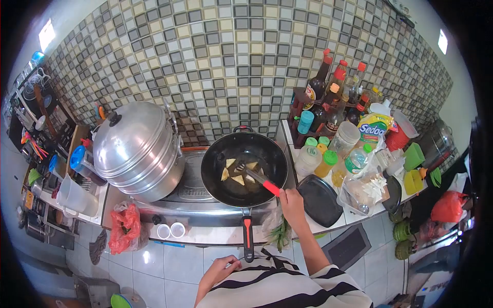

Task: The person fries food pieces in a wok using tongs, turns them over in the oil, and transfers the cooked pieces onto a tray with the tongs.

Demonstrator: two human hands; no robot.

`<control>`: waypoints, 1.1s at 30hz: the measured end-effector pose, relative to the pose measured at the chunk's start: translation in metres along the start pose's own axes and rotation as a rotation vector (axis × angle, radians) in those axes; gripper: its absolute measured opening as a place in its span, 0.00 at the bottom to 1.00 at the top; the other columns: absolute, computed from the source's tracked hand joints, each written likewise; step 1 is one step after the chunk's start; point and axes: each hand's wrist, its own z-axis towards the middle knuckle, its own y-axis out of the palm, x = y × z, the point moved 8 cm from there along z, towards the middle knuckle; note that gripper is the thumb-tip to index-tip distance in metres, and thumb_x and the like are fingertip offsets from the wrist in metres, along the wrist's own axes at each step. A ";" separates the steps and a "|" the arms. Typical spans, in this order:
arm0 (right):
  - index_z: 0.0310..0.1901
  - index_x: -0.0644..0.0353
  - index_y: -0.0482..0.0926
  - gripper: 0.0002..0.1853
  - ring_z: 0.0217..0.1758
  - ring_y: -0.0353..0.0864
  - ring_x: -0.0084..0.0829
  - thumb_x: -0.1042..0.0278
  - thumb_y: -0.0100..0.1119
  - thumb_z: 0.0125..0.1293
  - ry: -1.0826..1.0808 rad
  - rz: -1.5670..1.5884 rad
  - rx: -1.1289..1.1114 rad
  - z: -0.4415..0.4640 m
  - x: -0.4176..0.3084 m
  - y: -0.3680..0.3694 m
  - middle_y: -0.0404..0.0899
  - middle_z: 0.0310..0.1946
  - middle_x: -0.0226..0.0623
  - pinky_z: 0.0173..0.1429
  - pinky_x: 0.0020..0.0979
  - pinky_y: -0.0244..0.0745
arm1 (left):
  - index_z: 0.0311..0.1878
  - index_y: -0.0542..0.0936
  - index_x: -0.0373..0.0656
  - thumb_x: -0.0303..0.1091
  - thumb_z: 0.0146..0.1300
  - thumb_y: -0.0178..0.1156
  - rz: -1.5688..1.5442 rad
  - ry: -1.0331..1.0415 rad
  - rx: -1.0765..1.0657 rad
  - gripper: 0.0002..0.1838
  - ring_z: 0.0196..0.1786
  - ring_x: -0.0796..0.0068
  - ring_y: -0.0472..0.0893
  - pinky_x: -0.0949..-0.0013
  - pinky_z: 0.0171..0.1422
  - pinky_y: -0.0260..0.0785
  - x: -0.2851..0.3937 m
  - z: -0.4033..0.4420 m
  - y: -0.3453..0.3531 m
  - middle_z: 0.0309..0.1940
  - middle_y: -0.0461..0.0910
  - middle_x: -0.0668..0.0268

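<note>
My right hand (pixel 291 205) is closed around the red handle of a spatula (pixel 271 188). The spatula's dark slotted head reaches down into a black frying pan (pixel 209 185) on the stove. Several pale triangular pieces of food (pixel 238 179) lie in oil in the pan, around the spatula head. Toward my body points the pan's black and red handle (pixel 248 236), with neither hand on it. My left hand (pixel 222 269) is held in front of my striped shirt, left of that handle, its fingers curled in and nothing visible in them.
A large metal steamer pot (pixel 136 149) stands left of the pan. On the right counter are several sauce bottles (pixel 334 90), jars, a black tray (pixel 319 200) and a plastic container (pixel 354 192). A red plastic bag (pixel 125 226) and two white cups (pixel 177 230) sit along the front edge.
</note>
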 end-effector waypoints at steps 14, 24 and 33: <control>0.22 0.69 0.68 0.15 0.29 0.69 0.52 0.66 0.47 0.62 0.003 -0.053 -0.018 0.013 0.016 -0.034 0.68 0.22 0.52 0.33 0.43 0.61 | 0.40 0.75 0.36 0.37 0.62 0.53 -0.033 0.033 -0.009 0.13 0.39 0.63 0.79 0.68 0.45 0.69 0.000 0.008 0.010 0.33 0.79 0.57; 0.30 0.65 0.71 0.13 0.19 0.66 0.16 0.62 0.48 0.65 0.515 0.492 -0.263 -0.019 0.053 0.005 0.72 0.22 0.32 0.22 0.21 0.65 | 0.46 0.73 0.37 0.40 0.63 0.52 -0.220 -0.018 -0.005 0.16 0.40 0.69 0.77 0.71 0.47 0.67 -0.013 0.008 0.020 0.37 0.78 0.61; 0.38 0.68 0.73 0.16 0.17 0.67 0.17 0.60 0.51 0.63 0.611 0.765 -0.586 -0.031 0.061 0.070 0.74 0.23 0.33 0.20 0.19 0.65 | 0.49 0.73 0.38 0.41 0.65 0.50 -0.462 -0.065 -0.089 0.17 0.42 0.80 0.76 0.77 0.48 0.65 -0.018 0.018 0.035 0.38 0.77 0.67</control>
